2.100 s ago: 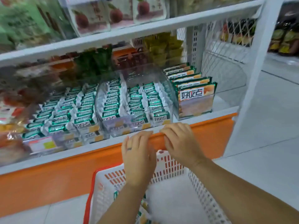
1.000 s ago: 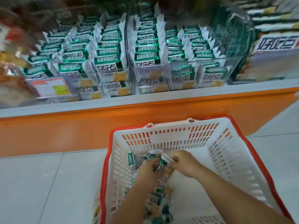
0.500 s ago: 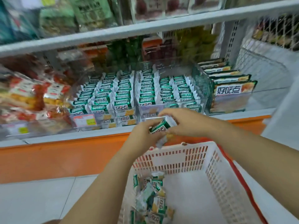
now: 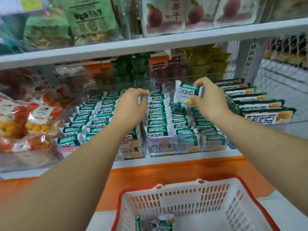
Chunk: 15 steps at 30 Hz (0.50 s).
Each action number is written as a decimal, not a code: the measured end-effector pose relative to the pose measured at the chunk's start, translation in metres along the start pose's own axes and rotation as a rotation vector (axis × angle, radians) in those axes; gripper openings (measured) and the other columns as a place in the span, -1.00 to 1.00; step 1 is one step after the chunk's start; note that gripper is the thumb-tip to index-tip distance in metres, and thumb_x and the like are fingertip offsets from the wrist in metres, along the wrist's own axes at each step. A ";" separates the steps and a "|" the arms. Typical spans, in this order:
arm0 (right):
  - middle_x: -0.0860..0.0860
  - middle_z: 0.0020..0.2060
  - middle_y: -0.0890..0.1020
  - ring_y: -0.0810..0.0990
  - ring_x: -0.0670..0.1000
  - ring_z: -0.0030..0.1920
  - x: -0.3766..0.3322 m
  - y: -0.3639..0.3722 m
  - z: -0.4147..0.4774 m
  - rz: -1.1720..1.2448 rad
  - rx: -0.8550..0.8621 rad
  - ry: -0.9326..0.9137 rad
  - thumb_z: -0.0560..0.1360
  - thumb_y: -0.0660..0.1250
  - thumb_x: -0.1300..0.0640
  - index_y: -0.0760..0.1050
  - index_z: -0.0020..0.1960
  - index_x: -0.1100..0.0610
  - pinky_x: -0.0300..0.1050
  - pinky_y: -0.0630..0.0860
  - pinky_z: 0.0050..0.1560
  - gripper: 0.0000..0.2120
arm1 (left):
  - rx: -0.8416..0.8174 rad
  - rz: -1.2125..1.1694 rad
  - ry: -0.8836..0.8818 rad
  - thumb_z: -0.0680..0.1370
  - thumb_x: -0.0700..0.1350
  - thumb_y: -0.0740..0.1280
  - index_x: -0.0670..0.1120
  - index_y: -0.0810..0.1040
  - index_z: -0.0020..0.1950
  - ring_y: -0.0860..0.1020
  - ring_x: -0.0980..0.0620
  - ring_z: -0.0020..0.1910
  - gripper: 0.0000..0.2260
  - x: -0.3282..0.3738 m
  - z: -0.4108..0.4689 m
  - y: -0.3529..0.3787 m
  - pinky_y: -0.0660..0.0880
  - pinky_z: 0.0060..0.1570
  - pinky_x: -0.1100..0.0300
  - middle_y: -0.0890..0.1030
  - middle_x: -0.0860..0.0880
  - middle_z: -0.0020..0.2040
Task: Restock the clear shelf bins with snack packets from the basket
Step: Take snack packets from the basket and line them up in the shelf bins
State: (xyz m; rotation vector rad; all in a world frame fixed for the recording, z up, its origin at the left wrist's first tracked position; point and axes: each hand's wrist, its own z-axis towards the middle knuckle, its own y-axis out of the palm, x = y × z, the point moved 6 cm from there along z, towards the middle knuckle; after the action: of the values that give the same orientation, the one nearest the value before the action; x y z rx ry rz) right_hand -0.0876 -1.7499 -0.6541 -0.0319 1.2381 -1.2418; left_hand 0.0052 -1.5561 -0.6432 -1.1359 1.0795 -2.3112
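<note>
Reaching over the clear bins (image 4: 171,139), the left hand (image 4: 131,105) pinches a standing packet (image 4: 143,99) in the rows, and the right hand (image 4: 210,100) grips a green snack packet (image 4: 185,93) just above them. Below the white shelf (image 4: 166,160), the basket (image 4: 200,181) holds few loose packets (image 4: 160,224).

Bare forearms lead to left hand (image 4: 131,105) and right hand (image 4: 209,101).

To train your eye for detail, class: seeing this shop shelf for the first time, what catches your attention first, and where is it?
The right hand pinches a green-and-white snack packet above the right clear bin, while the left hand grips a second packet over the packed rows. Below, a red-rimmed white basket holds a few more packets.
</note>
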 end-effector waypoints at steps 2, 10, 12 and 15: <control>0.13 -0.10 0.53 0.41 0.01 -0.31 0.012 0.017 0.025 -0.037 0.029 0.021 0.51 0.35 0.23 0.40 0.16 0.11 -0.09 0.36 -0.27 -0.75 | -0.037 0.003 -0.011 0.62 -0.14 0.18 -0.01 0.50 0.30 0.52 -0.06 0.16 -0.73 -0.012 0.025 0.008 0.41 0.13 0.14 0.41 -0.06 0.38; 0.16 -0.06 0.50 0.53 0.20 0.01 0.049 0.089 0.117 -0.272 -0.100 0.006 0.54 0.31 0.16 0.36 0.26 0.20 -0.08 0.40 -0.16 -0.68 | -0.054 -0.113 -0.147 0.61 -0.16 0.12 -0.04 0.53 0.27 0.50 -0.03 -0.22 -0.70 -0.057 0.082 0.046 0.41 -0.23 0.19 0.59 -0.07 -0.03; 0.15 0.07 0.50 0.48 0.14 -0.01 0.056 0.105 0.127 -0.258 -0.170 0.013 0.56 0.28 0.18 0.32 0.32 0.18 -0.12 0.36 -0.14 -0.64 | -0.018 -0.149 -0.145 0.59 -0.15 0.13 0.01 0.56 0.21 0.47 0.00 -0.34 -0.72 -0.064 0.086 0.049 0.37 -0.34 0.21 0.59 0.00 -0.20; 0.17 0.20 0.49 0.47 0.15 0.09 0.062 0.119 0.134 -0.279 -0.223 0.007 0.57 0.25 0.24 0.37 0.32 0.19 -0.17 0.31 -0.06 -0.68 | -0.004 -0.160 -0.155 0.60 -0.13 0.14 0.05 0.56 0.17 0.34 0.05 -0.51 -0.75 -0.068 0.087 0.052 0.23 -0.47 0.21 0.47 0.02 -0.42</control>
State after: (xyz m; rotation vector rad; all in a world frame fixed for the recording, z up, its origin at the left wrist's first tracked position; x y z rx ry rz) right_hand 0.0772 -1.8219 -0.7139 -0.3741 1.4071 -1.3358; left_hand 0.1147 -1.5919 -0.6845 -1.4237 0.9686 -2.2939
